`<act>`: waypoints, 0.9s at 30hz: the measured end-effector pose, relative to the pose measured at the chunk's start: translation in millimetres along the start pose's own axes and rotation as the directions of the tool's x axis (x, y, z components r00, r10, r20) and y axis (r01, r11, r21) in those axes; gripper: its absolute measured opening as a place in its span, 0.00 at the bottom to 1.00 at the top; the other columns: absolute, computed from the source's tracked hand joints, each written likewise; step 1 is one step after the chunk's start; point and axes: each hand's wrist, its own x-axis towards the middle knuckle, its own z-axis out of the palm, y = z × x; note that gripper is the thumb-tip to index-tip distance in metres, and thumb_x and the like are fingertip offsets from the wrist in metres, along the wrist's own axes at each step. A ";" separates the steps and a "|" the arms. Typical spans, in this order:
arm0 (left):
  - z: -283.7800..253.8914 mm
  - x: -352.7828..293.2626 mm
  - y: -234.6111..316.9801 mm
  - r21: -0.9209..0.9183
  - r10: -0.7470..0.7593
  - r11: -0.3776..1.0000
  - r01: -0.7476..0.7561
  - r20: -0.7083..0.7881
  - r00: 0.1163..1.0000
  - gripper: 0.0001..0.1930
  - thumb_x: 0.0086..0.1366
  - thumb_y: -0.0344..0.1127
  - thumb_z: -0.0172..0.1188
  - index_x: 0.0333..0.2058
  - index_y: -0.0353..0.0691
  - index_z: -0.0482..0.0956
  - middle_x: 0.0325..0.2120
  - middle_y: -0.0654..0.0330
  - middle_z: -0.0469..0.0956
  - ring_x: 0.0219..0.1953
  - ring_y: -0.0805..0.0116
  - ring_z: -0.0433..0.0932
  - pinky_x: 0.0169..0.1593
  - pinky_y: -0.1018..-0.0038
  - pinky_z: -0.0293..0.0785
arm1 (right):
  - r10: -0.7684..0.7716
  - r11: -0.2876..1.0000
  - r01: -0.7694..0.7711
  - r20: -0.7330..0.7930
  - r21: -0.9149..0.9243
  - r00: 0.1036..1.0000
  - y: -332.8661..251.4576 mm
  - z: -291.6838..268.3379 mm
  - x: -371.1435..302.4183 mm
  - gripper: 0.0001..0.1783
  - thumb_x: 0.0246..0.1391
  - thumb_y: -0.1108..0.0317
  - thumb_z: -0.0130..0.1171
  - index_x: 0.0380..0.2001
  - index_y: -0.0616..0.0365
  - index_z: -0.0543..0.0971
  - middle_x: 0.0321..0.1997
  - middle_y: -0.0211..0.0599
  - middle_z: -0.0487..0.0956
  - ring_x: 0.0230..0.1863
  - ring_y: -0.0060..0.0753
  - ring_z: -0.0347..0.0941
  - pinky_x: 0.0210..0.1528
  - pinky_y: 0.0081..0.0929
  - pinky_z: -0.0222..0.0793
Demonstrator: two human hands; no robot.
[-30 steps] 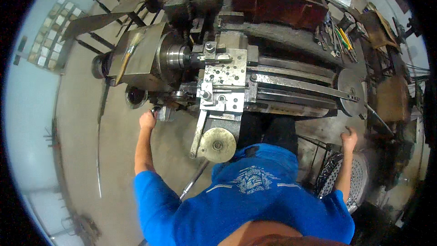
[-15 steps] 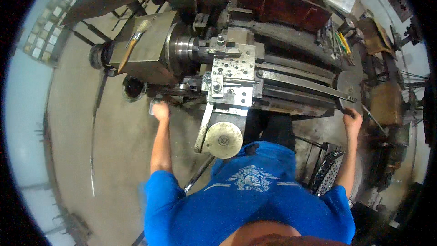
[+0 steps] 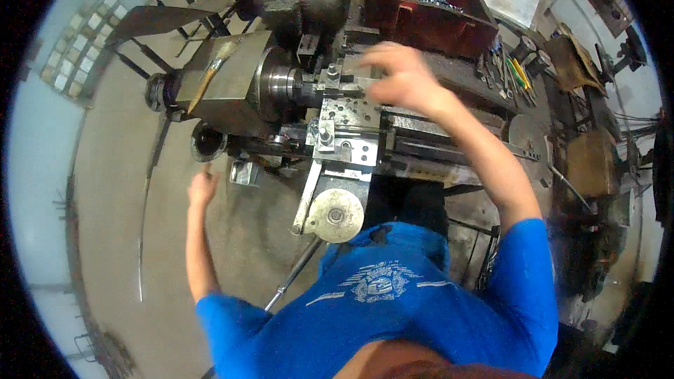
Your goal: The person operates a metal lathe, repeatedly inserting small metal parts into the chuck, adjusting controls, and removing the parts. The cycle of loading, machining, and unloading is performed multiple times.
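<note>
A small metal-turning lathe lies in front of me, with a shiny chuck on its headstock. My right hand hangs over the far right of the perforated tool slide. Its fingers are bent and apart, slightly blurred, and no object shows in them. Low at the left, my left hand is just below a round black hollow wheel, one finger stretched up toward its rim. Whether that finger touches the rim I cannot tell. A pale round handwheel with a lever sits nearest my body.
A wooden-handled brush lies on the headstock. Behind the lathe are a dirty motor and a red-brown bin with small metal parts inside. Several hand tools lie at the right. A small metal box sits beneath the headstock.
My right hand has left the lathe's right end and swung up and left over the tool slide. My left hand has moved left, away from the small metal box, toward the black wheel.
</note>
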 end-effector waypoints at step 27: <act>-108.1 -159.1 27.8 0.227 0.109 0.972 0.058 -0.659 0.744 0.11 0.60 0.37 0.53 0.29 0.32 0.73 0.15 0.56 0.71 0.18 0.63 0.70 0.26 0.70 0.67 | 0.175 0.849 -0.256 -0.213 -0.462 0.961 72.4 -57.3 49.0 0.23 0.27 0.62 0.57 0.35 0.47 0.80 0.40 0.44 0.75 0.36 0.47 0.73 0.41 0.35 0.70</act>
